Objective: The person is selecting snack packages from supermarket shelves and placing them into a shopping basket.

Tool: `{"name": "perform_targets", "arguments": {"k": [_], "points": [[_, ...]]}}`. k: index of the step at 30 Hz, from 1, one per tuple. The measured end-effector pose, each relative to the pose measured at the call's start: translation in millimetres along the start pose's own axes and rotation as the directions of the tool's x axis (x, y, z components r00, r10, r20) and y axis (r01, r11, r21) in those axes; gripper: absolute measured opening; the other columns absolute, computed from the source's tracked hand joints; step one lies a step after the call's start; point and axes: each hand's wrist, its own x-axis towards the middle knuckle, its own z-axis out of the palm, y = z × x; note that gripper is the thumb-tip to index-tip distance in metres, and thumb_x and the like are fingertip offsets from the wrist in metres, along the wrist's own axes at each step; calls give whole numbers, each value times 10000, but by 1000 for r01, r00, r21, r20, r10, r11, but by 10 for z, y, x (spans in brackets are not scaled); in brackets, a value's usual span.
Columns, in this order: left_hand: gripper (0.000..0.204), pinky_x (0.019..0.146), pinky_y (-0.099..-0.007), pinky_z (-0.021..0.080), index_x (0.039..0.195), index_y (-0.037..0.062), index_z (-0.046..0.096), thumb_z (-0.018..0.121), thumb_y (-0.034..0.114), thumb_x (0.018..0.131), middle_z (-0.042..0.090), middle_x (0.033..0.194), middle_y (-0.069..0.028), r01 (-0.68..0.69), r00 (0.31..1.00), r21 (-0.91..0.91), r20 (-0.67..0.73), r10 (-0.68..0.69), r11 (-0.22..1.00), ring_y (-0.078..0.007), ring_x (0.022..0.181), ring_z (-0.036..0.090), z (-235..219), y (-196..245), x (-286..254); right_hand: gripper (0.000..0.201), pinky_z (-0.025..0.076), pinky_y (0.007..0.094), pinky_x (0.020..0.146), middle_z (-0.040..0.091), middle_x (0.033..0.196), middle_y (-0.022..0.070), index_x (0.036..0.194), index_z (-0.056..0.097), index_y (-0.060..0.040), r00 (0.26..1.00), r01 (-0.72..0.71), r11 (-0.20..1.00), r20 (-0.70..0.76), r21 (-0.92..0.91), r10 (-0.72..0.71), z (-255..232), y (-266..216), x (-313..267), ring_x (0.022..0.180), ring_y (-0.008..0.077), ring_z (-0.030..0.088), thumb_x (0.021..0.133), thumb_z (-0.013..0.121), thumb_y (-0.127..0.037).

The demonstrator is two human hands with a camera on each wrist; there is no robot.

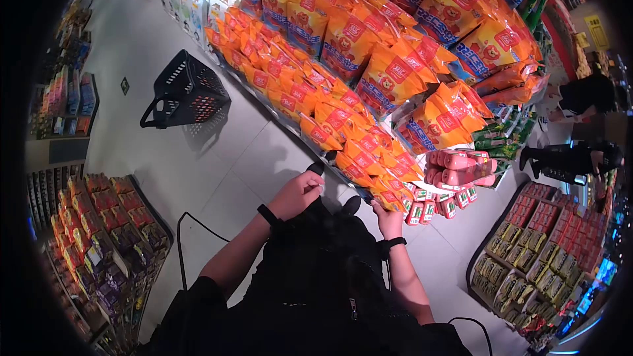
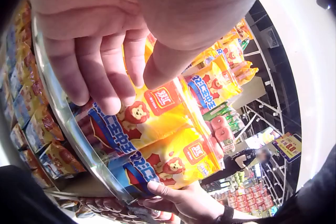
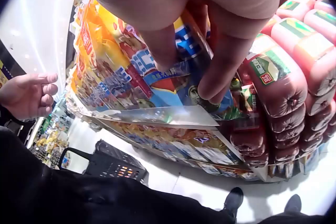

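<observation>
My right hand point(image 1: 389, 221) is at the near end of a long row of orange snack bags point(image 1: 356, 151). In the left wrist view, its thumb lies on the lower corner of the end bag point(image 2: 176, 169) with its fingers curled underneath. That bag is yellow and blue, with a lion cartoon and a red label. The right wrist view shows fingers point(image 3: 218, 77) pinching the bag beside the clear shelf lip. My left hand point(image 1: 297, 196) hovers short of the row, fingers loosely curled, nothing in it.
Pink packaged sausages point(image 3: 283, 71) are stacked right beside the bags. A black shopping basket point(image 1: 191, 89) stands on the floor to the left. Stocked displays point(image 1: 105, 237) flank both sides. People in dark clothes point(image 1: 573, 158) stand at the far right.
</observation>
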Motion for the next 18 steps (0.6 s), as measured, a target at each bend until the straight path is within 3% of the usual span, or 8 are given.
{"name": "perform_targets", "arguments": {"k": [2,6,9,10,13,14,17,18], "points": [[174,961,-311,585,1261,16,694,715,111,1116,741,1118,-48,-18,998,1,61,18,1000,-116,1032,711,-155,-34,165,341,618,389,940,835,1182,153,1293,758,65,995,-89,995,-39,-54,87,26,-84,-110,1038,227,799,1022,858,-117],[146,934,-301,583,1253,9,688,690,95,1135,727,1094,-38,-74,988,11,137,72,997,-107,1006,701,-387,-48,412,388,640,359,844,777,1154,149,1327,610,60,953,-95,956,-252,276,167,131,-200,-350,978,216,798,1025,822,-56],[141,894,-309,576,1210,16,682,704,133,1134,716,1047,-29,-97,984,-20,148,99,995,-108,956,673,-464,-71,491,438,654,362,853,733,1295,179,1380,554,52,917,-88,990,-380,111,124,143,-427,-574,985,254,809,1027,799,-32],[159,897,-319,577,1200,17,679,709,157,1133,722,1046,-40,-86,984,-16,155,88,996,-122,953,675,-492,-61,489,468,676,365,865,659,1435,197,1426,514,6,924,-124,991,-360,48,132,114,-393,-651,1074,268,802,1047,785,-37],[230,828,-330,557,1090,31,655,722,243,1146,701,942,-31,-111,983,-3,148,110,994,-132,871,641,-473,-36,431,409,662,363,849,667,1395,173,1364,547,9,923,-71,990,-385,-118,20,168,-412,-936,1048,267,806,1026,777,-6],[247,807,-330,549,1071,33,649,723,256,1148,694,920,-27,-118,980,-4,159,117,993,-129,852,630,-460,-89,420,371,671,363,835,607,1375,175,1324,571,-3,930,-23,996,-367,-92,-12,207,-408,-1034,1041,279,798,999,747,36],[297,715,-313,494,999,53,609,731,279,1148,603,835,11,-169,973,28,165,163,985,-92,780,533,-392,-23,197,214,682,369,837,642,1312,175,1200,640,9,957,29,989,-280,-146,-69,349,-333,-1297,1019,288,798,1002,714,47],[299,700,-307,481,995,62,594,735,280,1145,583,827,21,-174,970,53,179,162,983,-83,771,514,-380,55,78,130,667,373,822,719,1185,166,1131,671,14,952,44,991,-294,-130,-81,437,-395,-1416,958,273,804,1010,717,20]]}}
